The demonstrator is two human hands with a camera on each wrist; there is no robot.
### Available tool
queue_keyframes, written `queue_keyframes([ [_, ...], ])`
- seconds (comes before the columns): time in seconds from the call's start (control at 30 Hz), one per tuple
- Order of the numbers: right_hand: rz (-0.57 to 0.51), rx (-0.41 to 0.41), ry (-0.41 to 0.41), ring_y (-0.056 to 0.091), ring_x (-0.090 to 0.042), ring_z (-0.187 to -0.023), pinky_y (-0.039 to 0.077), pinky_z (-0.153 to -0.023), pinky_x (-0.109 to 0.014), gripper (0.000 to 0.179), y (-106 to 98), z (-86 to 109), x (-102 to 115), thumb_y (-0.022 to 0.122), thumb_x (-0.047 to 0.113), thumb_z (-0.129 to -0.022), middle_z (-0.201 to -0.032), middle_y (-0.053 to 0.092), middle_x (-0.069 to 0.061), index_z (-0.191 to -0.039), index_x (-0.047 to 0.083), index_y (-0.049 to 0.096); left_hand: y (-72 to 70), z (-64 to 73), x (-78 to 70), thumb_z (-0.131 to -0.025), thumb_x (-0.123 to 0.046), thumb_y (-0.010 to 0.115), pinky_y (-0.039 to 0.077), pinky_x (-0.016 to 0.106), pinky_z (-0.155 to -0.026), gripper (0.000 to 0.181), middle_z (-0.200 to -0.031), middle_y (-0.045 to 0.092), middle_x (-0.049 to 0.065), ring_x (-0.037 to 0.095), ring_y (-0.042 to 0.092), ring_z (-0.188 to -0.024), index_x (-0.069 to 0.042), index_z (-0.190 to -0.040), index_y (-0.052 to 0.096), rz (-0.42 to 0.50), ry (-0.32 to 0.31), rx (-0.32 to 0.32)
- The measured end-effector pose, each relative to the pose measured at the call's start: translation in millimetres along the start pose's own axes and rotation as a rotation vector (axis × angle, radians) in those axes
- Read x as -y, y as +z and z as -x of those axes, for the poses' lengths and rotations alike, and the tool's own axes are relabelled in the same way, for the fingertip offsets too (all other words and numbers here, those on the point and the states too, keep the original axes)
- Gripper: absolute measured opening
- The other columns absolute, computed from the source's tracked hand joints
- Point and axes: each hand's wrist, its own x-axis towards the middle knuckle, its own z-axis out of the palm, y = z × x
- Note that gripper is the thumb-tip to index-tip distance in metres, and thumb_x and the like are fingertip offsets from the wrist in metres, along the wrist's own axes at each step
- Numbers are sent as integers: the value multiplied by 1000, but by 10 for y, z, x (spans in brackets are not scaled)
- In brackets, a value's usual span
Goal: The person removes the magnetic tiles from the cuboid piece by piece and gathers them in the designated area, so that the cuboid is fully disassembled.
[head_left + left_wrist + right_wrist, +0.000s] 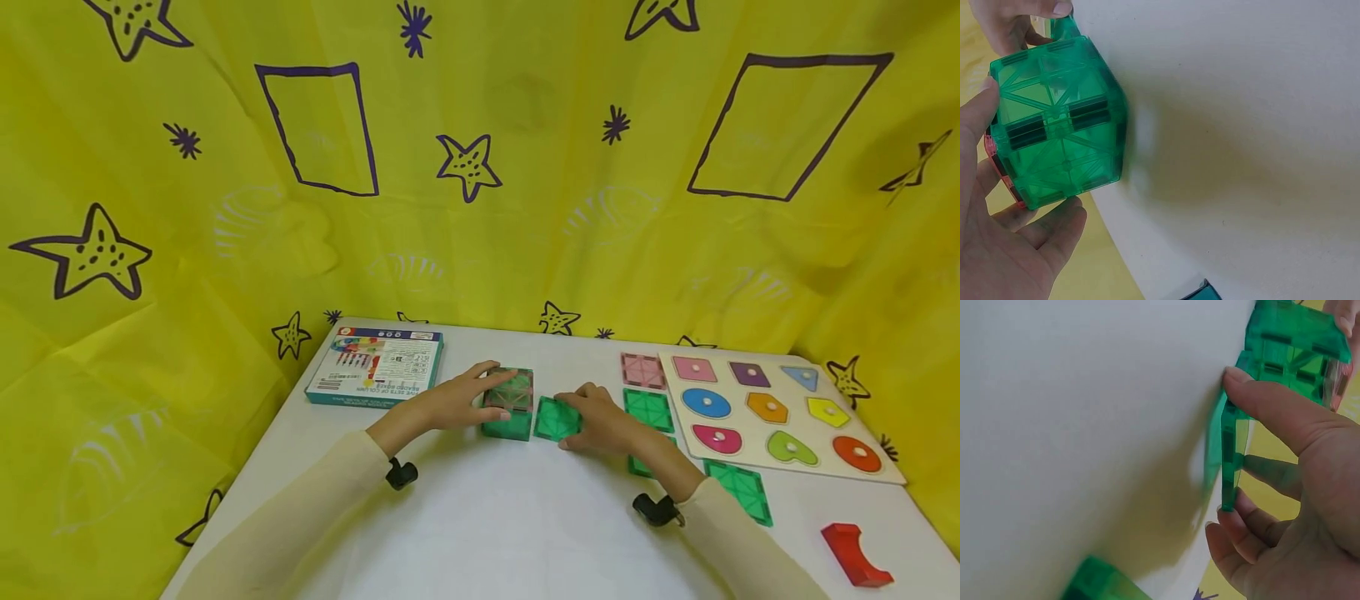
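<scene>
The thumb and fingers of my right hand point(603, 421) are spread only as wide as a square green magnetic tile point(557, 419), pinching it by opposite edges, thumb on the edge nearer me. The tile's sides are equal, so neither axis is longer; its broad face is turned up in the head view, while the right wrist view shows it edge-on. It lies just right of a green-and-pink tile cube point(519, 398); whether the two touch is unclear. My left hand point(450, 400) grips the cube from the left, thumb and fingers curved about its sides and parted by nearly its depth. To the right lie a pink tile point(642, 371) and further green tiles point(648, 410), one partly hidden by my forearm, beside a knobbed shape-puzzle board point(737, 408). A red arch block point(855, 554) sits nearer me; a beaded-toy box point(382, 367) lies far left, its print inverted. All rest on the white table point(525, 533), before a yellow starfish-patterned curtain point(465, 242).
</scene>
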Motion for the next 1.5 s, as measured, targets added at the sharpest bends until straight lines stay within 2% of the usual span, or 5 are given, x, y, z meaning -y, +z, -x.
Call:
queue_keyframes([
  [0.33,13,-86,-29,48,-41,-111,51,-93,-57,76,-254,-66,-151,92,26,-84,-126,52,-28,-145,-2,57,4,12,14,-106,-51,61,40,60,-118,74,-177,13,13,40,35,-155,-33,-169,27,8,-6,5],
  [0.67,22,-88,89,41,-47,-119,47,-95,-63,78,-564,-229,-371,86,27,-90,-138,45,-34,-152,-2,49,7,7,27,-106,-52,61,38,60,-119,74,-177,13,13,39,33,-156,-35,-169,26,12,3,4],
  [0.9,37,-92,128,39,-52,-121,44,-98,-69,79,-635,-343,-484,86,27,-91,-142,42,-38,-153,-3,46,1,8,24,-105,-53,61,39,59,-119,74,-177,14,10,38,34,-156,-36,-169,26,14,-1,3],
  [1.13,40,-54,173,36,-57,-134,34,-103,-84,59,-661,-449,-598,80,23,-96,-153,37,-38,-143,1,51,3,11,31,-105,-53,61,38,60,-120,75,-177,13,13,39,33,-156,-34,-169,26,23,8,3],
  [1.5,65,42,191,45,-53,-132,37,-105,-79,44,-650,-568,-752,75,23,-100,-150,49,-32,-135,2,57,10,5,52,-105,-54,60,40,59,-119,76,-177,14,12,38,35,-155,-36,-169,25,18,7,1],
])
